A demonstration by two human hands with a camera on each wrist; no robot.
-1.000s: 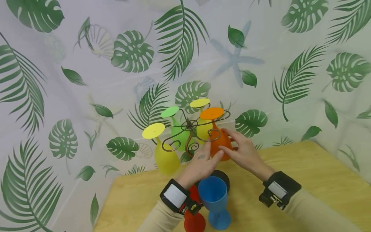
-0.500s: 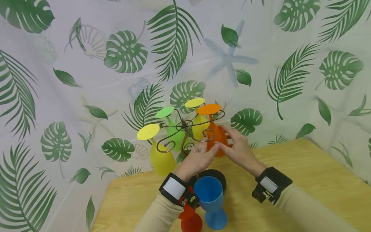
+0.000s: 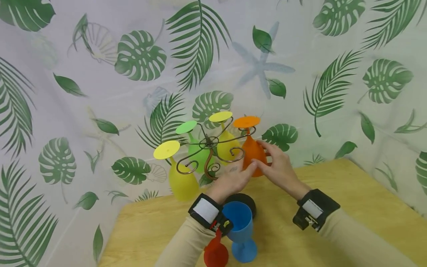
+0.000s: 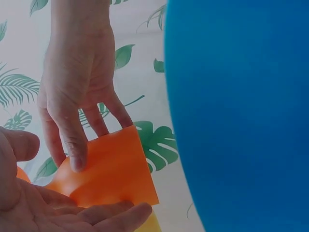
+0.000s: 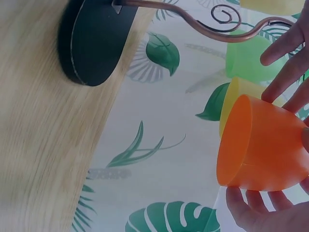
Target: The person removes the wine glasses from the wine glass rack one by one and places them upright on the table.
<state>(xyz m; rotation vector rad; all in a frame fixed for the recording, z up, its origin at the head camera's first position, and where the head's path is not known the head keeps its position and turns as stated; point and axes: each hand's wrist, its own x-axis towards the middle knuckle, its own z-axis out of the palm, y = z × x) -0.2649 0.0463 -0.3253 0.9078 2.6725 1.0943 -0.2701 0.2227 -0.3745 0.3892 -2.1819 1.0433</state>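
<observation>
In the head view, an orange goblet [image 3: 252, 150] hangs upside down at the right arm of a curled metal glass rack [image 3: 209, 142]. Its foot lies over the arm's loop. My right hand [image 3: 279, 168] grips the bowl, thumb in front and fingers behind. The left hand [image 3: 233, 181] reaches in from the other side. Seen in the left wrist view, its fingers [image 4: 113, 217] lie fairly straight along the orange bowl, with the thumb apart. Upside down on other arms hang a yellow goblet [image 3: 182, 181], a green goblet [image 3: 197, 148] and a second yellow goblet [image 3: 227, 146].
A blue goblet [image 3: 245, 236] stands upright on the wooden table [image 3: 293, 230], close to my left wrist. Beside it is a red goblet [image 3: 216, 255], partly hidden by the left wrist. The rack's round black base [image 3: 250, 202] is behind the blue goblet. A leaf-patterned backdrop [image 3: 300, 81] rises behind.
The orange goblet has shifted right relative to the rack, its foot now over the loop's end. Both hands stay at its bowl. The head view has panned slightly.
</observation>
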